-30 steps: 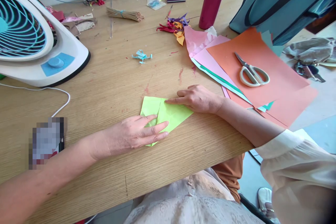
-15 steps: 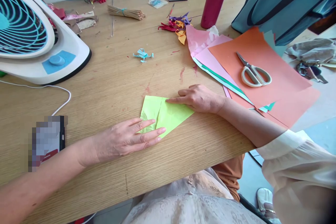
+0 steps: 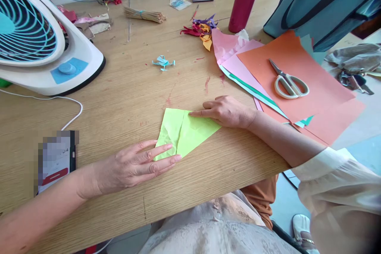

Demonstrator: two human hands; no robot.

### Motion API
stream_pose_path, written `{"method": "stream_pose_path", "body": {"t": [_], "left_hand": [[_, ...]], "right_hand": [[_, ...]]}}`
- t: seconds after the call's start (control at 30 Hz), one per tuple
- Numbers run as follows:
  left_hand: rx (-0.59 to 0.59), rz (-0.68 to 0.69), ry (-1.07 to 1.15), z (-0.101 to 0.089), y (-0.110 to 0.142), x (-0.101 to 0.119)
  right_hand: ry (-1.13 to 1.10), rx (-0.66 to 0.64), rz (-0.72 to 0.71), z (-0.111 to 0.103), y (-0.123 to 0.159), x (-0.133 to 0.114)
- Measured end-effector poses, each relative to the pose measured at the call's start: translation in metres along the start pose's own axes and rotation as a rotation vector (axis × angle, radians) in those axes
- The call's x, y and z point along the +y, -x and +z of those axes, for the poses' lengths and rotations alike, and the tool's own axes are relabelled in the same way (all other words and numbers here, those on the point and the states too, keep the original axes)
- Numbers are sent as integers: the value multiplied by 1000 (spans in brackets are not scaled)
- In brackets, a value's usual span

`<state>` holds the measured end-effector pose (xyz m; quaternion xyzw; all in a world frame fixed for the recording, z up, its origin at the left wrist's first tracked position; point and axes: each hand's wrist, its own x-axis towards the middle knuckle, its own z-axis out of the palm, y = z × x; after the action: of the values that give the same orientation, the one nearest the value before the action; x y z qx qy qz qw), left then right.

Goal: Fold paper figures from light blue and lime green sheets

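A folded sheet of yellow-green paper [image 3: 190, 135] lies on the wooden table, with a fold edge running down its left part. My left hand [image 3: 133, 164] rests with fingers spread over the paper's lower left corner, covering some of its edge. With the index finger stretched out along the paper's top edge, my right hand [image 3: 228, 112] presses on the sheet near the fold. Its other fingers are partly curled and some are hidden. Farther back on the table stands a small light-blue folded paper figure [image 3: 163, 62].
On the right, scissors [image 3: 288, 81] lie on orange paper sheets [image 3: 324, 91]. A fan [image 3: 80, 67] and a phone [image 3: 56, 162] are on the left. Behind stand a magenta bottle [image 3: 245, 2] and a blue bag [image 3: 312, 4]; folded paper pieces [image 3: 202, 29] and a stick bundle [image 3: 145, 14] lie nearby.
My left hand has slid down and left along the paper, uncovering more of its lower left part. My right hand stays in place on the top edge.
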<state>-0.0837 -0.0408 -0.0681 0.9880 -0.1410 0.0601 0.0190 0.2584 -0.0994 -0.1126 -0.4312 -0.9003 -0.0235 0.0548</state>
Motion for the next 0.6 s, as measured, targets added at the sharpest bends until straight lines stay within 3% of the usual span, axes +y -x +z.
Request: {"method": "stream_pose_path", "body": {"t": [0.17,0.3,0.43,0.6], "left_hand": [[56,-53,38,1,-7,0],[162,-253,10,8,-39,-4],[92,-364,53,28,-73,-8],[-114,-422,138,52,-82,-11]], "right_hand": [[-22,-14,8,-1,-1,0],[-50,-27,18,-4,-2,-3],[-193,49,104,-4,4,-4],[-359,222,290,-7,15,1]]}}
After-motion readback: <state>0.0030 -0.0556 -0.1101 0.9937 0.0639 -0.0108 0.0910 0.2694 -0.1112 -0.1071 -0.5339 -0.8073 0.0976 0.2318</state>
